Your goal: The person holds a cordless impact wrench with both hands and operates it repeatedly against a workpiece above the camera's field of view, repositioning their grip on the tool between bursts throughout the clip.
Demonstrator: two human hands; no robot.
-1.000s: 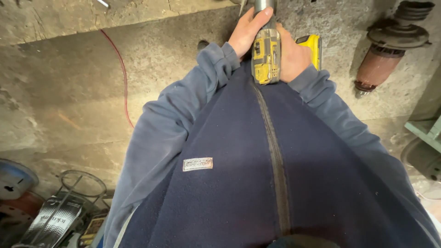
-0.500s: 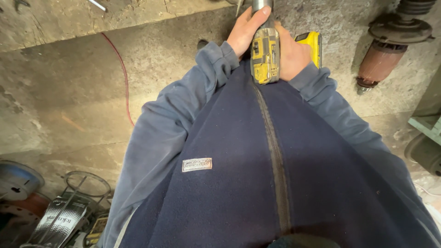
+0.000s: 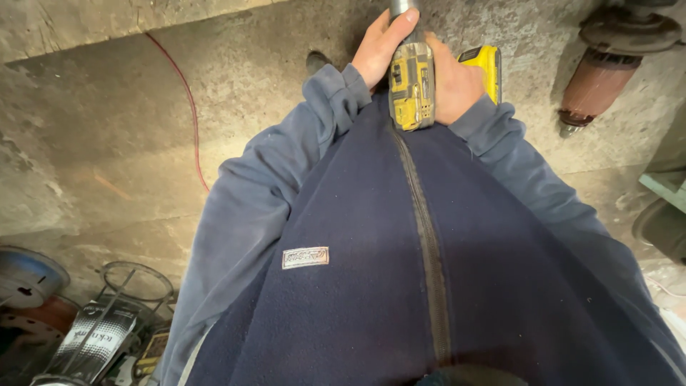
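A worn yellow and black cordless power tool [image 3: 411,82] points away from me at the top of the head view, just above my dark blue fleece. My left hand [image 3: 382,44] wraps around its front part, fingers reaching to the metal nose at the frame's top edge. My right hand [image 3: 450,86] grips the handle on the tool's right side, next to its yellow battery base [image 3: 484,64]. What the tool's tip touches lies outside the frame.
A rough concrete surface [image 3: 143,143] fills the background, with a thin red wire [image 3: 182,93] running across it. A copper-wound motor armature [image 3: 607,68] lies at the upper right. Round metal parts and wire frames [image 3: 86,322] clutter the lower left. A green edge [image 3: 664,187] shows at right.
The view has shifted slightly; my hands and the tool sit a little higher in the frame. The grip on the tool is unchanged.
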